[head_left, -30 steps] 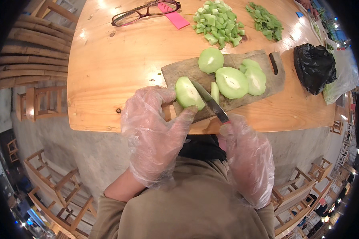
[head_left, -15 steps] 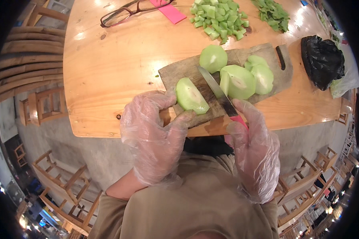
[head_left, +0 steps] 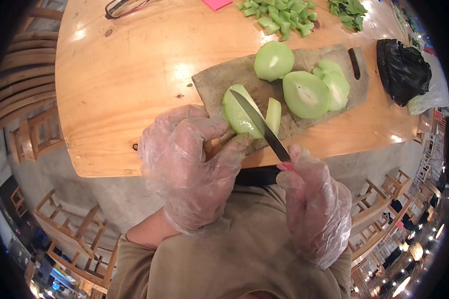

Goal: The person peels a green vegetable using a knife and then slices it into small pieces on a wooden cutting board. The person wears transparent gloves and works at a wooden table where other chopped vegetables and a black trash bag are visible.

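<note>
Both my hands wear clear plastic gloves. My left hand [head_left: 192,154] grips a thick pale green chayote piece [head_left: 237,115] by its left and near edges, at the near left of a worn wooden cutting board [head_left: 214,82]. My right hand [head_left: 317,204] is closed round the pink handle of a knife [head_left: 264,127]. The blade slants up and left, its tip over the top of the held piece. Just right of the blade lies a cut chayote strip [head_left: 273,117]. Farther right on the board rest a large round chayote slice [head_left: 307,94], another round slice [head_left: 273,61] and smaller overlapping slices [head_left: 336,89].
Diced green chayote [head_left: 282,17] is heaped beyond the board, beside chopped green leaves [head_left: 348,12]. A black plastic bag [head_left: 403,72] sits at the right. Eyeglasses [head_left: 124,7] and a pink card [head_left: 217,4] lie at the far left of the wooden table [head_left: 119,99]. Wooden chairs stand around.
The knife has moved left from beside the large slice to over the held piece. A strip now lies apart to its right. The view has shifted slightly.
</note>
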Motion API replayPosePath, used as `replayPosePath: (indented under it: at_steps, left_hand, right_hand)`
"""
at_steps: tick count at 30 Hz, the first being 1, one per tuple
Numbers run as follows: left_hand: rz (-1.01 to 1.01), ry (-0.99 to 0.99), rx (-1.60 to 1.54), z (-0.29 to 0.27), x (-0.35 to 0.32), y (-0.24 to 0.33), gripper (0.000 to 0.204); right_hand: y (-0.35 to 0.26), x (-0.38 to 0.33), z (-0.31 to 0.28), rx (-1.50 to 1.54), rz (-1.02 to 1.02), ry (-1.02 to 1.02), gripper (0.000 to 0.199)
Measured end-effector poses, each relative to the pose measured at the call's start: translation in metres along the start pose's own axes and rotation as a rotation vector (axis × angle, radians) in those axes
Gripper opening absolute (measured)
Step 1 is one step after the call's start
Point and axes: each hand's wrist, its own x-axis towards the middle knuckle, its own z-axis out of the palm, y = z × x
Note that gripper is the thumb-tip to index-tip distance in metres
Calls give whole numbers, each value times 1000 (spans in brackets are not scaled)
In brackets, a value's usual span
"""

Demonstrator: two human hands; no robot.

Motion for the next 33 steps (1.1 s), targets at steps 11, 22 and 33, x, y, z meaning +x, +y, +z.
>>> replayPosePath:
  at_steps: [11,22,33]
  left_hand:
    - [0,-38,40,-5,7,2,44]
    - [-16,-84,-31,-2,3,1,36]
    - [-56,9,-35,7,3,11,36]
  right_hand:
    - [-6,8,13,-245,-106,11,43]
    - [0,1,33,-296,-160,50,49]
    - [-6,13,33,-488,-160,36,47]
